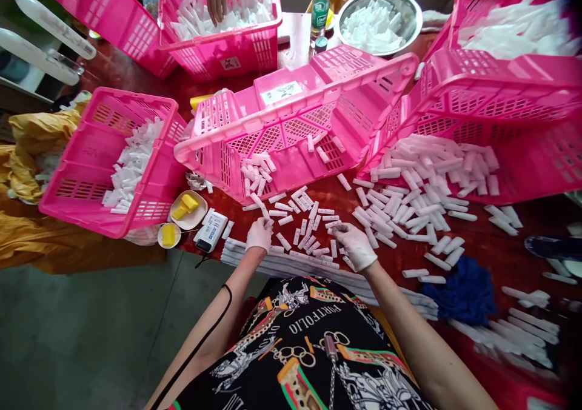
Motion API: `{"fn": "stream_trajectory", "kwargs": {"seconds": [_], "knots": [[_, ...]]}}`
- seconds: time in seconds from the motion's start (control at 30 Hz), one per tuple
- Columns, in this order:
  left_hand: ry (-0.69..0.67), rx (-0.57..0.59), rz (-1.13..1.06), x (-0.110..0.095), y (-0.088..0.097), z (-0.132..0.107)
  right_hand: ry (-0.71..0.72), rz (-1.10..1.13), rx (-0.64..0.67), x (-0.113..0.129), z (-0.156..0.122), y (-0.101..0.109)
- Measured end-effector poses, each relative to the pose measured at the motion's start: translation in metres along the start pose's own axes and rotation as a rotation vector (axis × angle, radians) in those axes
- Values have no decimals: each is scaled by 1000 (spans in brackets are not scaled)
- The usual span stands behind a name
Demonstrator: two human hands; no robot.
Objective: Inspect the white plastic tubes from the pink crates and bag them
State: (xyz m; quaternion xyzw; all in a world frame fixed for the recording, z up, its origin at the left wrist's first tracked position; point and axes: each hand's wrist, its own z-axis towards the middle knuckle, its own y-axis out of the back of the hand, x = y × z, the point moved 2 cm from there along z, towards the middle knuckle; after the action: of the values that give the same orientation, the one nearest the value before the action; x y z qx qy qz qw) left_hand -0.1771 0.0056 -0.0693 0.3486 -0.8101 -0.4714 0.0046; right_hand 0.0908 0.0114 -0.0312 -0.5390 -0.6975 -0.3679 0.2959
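Note:
Both my hands wear thin white gloves and work at the table's near edge. My left hand (259,235) is closed, with a small white plastic piece (259,204) sticking out ahead of its fingertips. To the right, my right hand (356,246) has its thumb and fingers pinched together; what lies between them is too small to make out. Several short white tube-like pieces (309,240), some with dark marks, lie scattered between the hands. A larger heap of white pieces (409,198) spreads out beyond my right hand.
A pink basket (291,116) lies tipped on its side ahead, with others (154,161) around it. Left are a labelled box (212,231) and yellow sponge pieces (186,205). A metal bowl (418,25) and a person's hand (217,0) are at the back; a blue cloth (466,292) lies right.

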Motion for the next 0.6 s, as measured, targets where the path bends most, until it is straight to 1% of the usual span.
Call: {"fn": "stream_trajectory", "kwargs": {"seconds": [0.07, 0.1, 0.13, 0.2, 0.27, 0.3, 0.37, 0.43, 0.5, 0.53, 0.6], "knots": [[-85, 45, -305, -23, 2, -21, -36, 107, 55, 22, -6, -9], [-125, 84, -458, -37, 4, -33, -29, 148, 74, 34, -10, -12], [-168, 115, -568, -50, 7, -45, -12, 175, 79, 46, -14, -15], [-304, 134, -673, -76, 15, -67, 47, 183, 61, 68, -20, -16], [-422, 141, -715, -95, 23, -83, 130, 120, 27, 84, -24, -12], [-449, 152, -720, -101, 26, -87, 168, 81, 4, 90, -25, -8], [-439, 179, -707, -108, 30, -91, 219, -3, -35, 95, -23, 2], [-406, 177, -683, -111, 31, -91, 256, -106, -52, 96, -19, 12], [-415, 175, -660, -114, 31, -91, 274, -219, 0, 95, -15, 18], [-435, 194, -641, -116, 30, -92, 277, -251, 37, 94, -13, 19], [-465, 266, -587, -120, 27, -95, 286, -225, 77, 91, -12, 19]]}}
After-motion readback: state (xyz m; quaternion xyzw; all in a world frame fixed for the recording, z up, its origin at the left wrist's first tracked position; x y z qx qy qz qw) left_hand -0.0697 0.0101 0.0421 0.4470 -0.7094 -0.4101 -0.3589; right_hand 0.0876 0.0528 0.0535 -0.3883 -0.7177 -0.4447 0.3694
